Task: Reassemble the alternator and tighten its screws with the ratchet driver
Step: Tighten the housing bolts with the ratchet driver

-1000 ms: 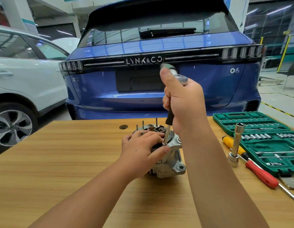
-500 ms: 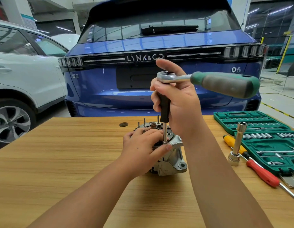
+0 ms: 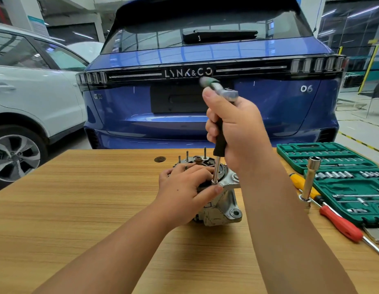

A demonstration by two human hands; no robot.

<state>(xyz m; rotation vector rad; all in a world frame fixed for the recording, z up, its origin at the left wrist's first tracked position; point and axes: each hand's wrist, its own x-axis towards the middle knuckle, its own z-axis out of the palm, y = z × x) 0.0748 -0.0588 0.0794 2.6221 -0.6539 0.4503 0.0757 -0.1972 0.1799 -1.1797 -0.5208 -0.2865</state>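
So the alternator is sitting upright on the wooden table, roughly mid-table, and I'm pinning it down with my left hand. My left fingers are lying spread across its top face, thumb pressing along the near edge of the housing, just beside where the driver's tip is landing.

My right hand is wrapping the black grip of the ratchet driver, fingers curled tight around it, thumb sticking up against the chrome ratchet head at the top. The shaft is running straight down from my fist and the socket end is sitting on a screw at the alternator's rim, touching my left thumb or nearly so. The green handle end is blurring out behind my thumb.

Off to my right, the green socket case is lying open, with a red-handled screwdriver, a yellow-handled one and a tall socket extension standing beside it.
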